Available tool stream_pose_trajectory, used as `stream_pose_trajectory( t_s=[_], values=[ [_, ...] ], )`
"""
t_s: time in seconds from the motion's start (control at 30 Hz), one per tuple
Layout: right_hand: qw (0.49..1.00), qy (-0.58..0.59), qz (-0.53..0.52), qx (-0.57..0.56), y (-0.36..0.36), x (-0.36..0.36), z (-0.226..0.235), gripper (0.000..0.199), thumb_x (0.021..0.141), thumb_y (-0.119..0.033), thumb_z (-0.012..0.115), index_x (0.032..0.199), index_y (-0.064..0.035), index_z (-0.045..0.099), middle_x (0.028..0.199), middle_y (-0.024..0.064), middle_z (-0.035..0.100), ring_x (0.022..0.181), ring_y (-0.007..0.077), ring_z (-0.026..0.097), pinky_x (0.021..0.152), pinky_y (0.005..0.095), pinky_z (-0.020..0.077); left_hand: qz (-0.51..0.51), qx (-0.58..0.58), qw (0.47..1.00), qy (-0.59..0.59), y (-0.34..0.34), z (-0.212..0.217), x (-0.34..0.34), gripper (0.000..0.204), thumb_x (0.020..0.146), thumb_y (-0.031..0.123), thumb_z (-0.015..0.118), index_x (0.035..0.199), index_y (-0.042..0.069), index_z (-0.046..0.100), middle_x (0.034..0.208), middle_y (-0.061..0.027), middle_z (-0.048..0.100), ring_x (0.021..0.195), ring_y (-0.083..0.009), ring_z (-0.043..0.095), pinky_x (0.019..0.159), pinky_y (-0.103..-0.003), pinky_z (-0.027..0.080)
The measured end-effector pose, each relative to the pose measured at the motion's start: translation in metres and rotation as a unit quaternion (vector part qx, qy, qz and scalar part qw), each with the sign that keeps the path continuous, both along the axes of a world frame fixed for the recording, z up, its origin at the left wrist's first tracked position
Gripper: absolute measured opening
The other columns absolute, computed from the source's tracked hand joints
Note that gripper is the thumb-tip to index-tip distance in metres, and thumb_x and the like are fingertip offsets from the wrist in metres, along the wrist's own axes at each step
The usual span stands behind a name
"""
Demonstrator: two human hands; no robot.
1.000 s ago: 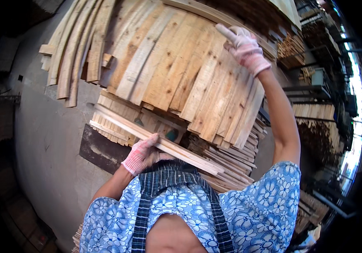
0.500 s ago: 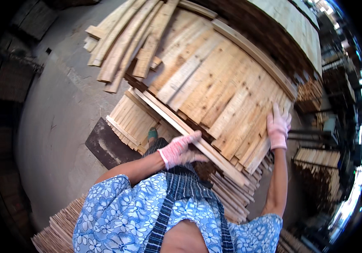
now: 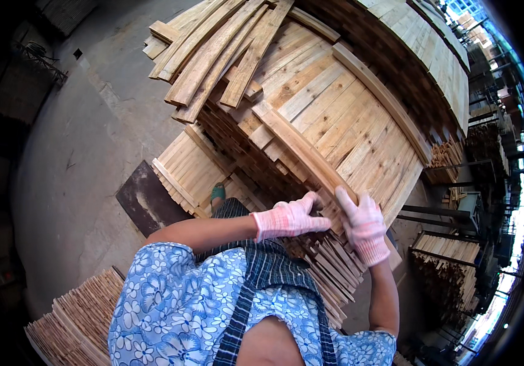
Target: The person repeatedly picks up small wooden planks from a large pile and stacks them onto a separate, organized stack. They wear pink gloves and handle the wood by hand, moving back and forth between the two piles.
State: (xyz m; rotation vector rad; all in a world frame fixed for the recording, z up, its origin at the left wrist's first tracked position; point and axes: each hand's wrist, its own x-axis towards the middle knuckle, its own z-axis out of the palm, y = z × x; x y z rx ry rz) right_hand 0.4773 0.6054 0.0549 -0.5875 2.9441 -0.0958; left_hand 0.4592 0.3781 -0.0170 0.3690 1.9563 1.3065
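Observation:
A long narrow wooden plank [image 3: 301,141] lies along the near edge of a stack topped with a row of boards [image 3: 359,134]. My right hand [image 3: 364,229], in a pink and white knitted glove, is closed over the plank's near right end. My left hand [image 3: 289,218], gloved alike, is beside the plank at the near side of the stack, thumb and fingers apart. Whether its fingertips touch the stack is hard to see. A second long plank [image 3: 384,100] lies along the far edge of the board row.
Loose planks [image 3: 213,58] fan out past the stack's left end. A lower pile of pale strips [image 3: 188,160] stands beside a dark sheet [image 3: 150,198] on the concrete floor. Another tall wood stack [image 3: 423,46] rises behind. Bundled strips [image 3: 79,314] lie at lower left; metal racks stand at right.
The long plank has moved up onto the near edge of the board row. My right hand has come from the row's far right end onto the plank. My left hand has moved right, its fingers off the plank.

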Motion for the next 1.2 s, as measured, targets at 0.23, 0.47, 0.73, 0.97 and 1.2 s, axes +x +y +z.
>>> stream_pose_trajectory(
  t_s=[0.23,0.47,0.73,0.97,1.2],
  values=[
    [0.998,0.016,-0.033,-0.058,0.008,-0.017,-0.051,0.069,0.083,-0.010,0.070,0.147,-0.0308,0.054,0.104,0.0173,0.059,0.097,0.0402,0.061,0.084,0.0521,0.0505,-0.109,-0.092,0.810,0.569,-0.043,0.011,-0.104,0.075,0.088,0.041,0.074,0.155,0.022,0.045,0.155,-0.0224,0.044,0.151,-0.0417,0.032,0.124,-0.057,0.024],
    [0.990,0.113,-0.076,-0.041,-0.023,-0.028,-0.061,0.066,0.082,-0.006,0.064,0.144,-0.0309,0.059,0.099,0.0176,0.057,0.092,0.0369,0.062,0.085,0.0478,0.0509,-0.212,-0.233,0.773,0.551,-0.057,-0.003,-0.166,0.072,0.080,0.028,0.081,0.143,0.015,0.050,0.124,-0.0110,0.060,0.122,-0.0308,0.054,0.112,-0.049,0.037],
    [0.984,0.151,-0.078,-0.057,-0.034,-0.029,-0.072,0.072,0.073,-0.012,0.068,0.141,-0.0331,0.059,0.097,0.0120,0.056,0.092,0.0332,0.059,0.080,0.0473,0.0480,-0.226,-0.228,0.793,0.518,-0.058,-0.005,-0.166,0.065,0.088,0.035,0.070,0.145,0.012,0.050,0.124,-0.0164,0.058,0.122,-0.0356,0.053,0.111,-0.053,0.036],
    [0.991,-0.002,-0.111,-0.071,-0.038,-0.025,-0.010,0.059,0.087,-0.033,0.073,0.144,-0.0254,0.058,0.135,0.0269,0.053,0.124,0.0455,0.053,0.106,0.0546,0.0417,-0.142,-0.080,0.840,0.518,-0.100,0.088,-0.187,0.072,0.091,0.037,0.075,0.154,0.017,0.046,0.128,-0.0197,0.061,0.121,-0.0369,0.060,0.107,-0.046,0.049],
    [0.967,0.019,-0.127,-0.222,-0.144,-0.157,0.017,0.056,0.093,-0.024,0.071,0.145,-0.0093,0.056,0.131,0.0202,0.060,0.122,0.0375,0.057,0.108,0.0447,0.0449,0.168,-0.355,0.843,0.367,-0.297,0.083,-0.397,0.086,0.087,0.047,0.074,0.155,0.009,0.039,0.145,-0.0307,0.048,0.133,-0.0453,0.051,0.111,-0.047,0.044]
  ],
)
